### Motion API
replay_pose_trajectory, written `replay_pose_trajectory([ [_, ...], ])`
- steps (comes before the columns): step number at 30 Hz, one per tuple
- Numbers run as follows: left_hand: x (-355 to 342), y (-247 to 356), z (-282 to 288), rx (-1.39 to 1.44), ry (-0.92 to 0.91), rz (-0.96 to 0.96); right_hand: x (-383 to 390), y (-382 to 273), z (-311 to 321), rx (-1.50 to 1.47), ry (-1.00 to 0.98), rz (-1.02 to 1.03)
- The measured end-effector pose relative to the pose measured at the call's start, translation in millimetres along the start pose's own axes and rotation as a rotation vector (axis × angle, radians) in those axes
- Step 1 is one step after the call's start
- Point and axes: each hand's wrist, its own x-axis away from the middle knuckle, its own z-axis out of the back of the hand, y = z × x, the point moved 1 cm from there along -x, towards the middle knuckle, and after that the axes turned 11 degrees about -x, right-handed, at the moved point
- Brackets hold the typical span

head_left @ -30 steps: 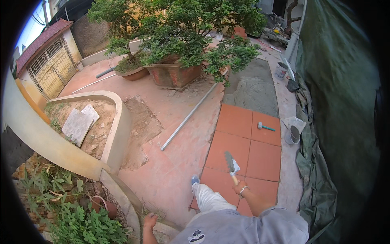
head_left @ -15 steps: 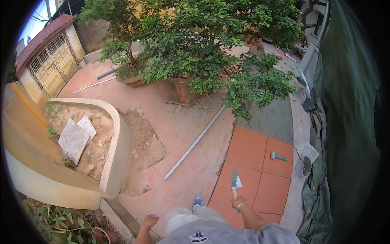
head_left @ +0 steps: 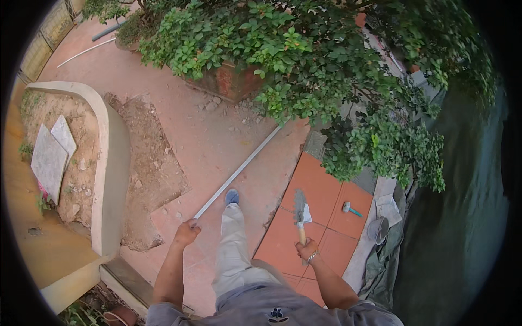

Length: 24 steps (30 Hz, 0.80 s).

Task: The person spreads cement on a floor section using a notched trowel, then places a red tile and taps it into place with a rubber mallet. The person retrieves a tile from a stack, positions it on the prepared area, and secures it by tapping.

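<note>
My right hand (head_left: 307, 250) is wrapped round the wooden handle of a trowel (head_left: 299, 209), its grey, mortar-smeared blade pointing away from me. Something white shows beside the blade, too small to name. Beneath it lie large red-orange paving tiles (head_left: 312, 182). A mallet (head_left: 353, 209) with a grey head and green handle rests on a tile to the right. My left hand (head_left: 186, 232), fingers curled, overlaps the near end of a long metal bar (head_left: 239, 171) in the picture. The bar lies on the ground, and I see no grip on it.
A leafy potted tree (head_left: 234, 43) spreads over the far tile edge and wet mortar. A curved low wall (head_left: 111, 163) borders soil with grey slabs (head_left: 50, 160) at left. A bucket (head_left: 378, 230) stands right of the tiles, beside dark green sheeting (head_left: 451, 217).
The view has tilted down and shifted forward, with my foot stepping out ahead. My left hand has risen and moved forward. The trowel stays in my right hand; bar and mallet have not moved.
</note>
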Motion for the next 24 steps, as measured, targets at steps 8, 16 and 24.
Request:
replay_pose_trajectory([
  [8,-415,114,-5,-0.328,0.028,-0.313,-298,-112,-60,-0.173,-0.021,-0.028],
  [16,-640,202,-95,-0.342,0.147,-0.44,-544,-107,-54,-0.145,0.107,-0.025],
  [24,-822,262,-189,-0.586,-0.012,-0.308,-747,-60,29,-0.311,0.37,-0.1],
])
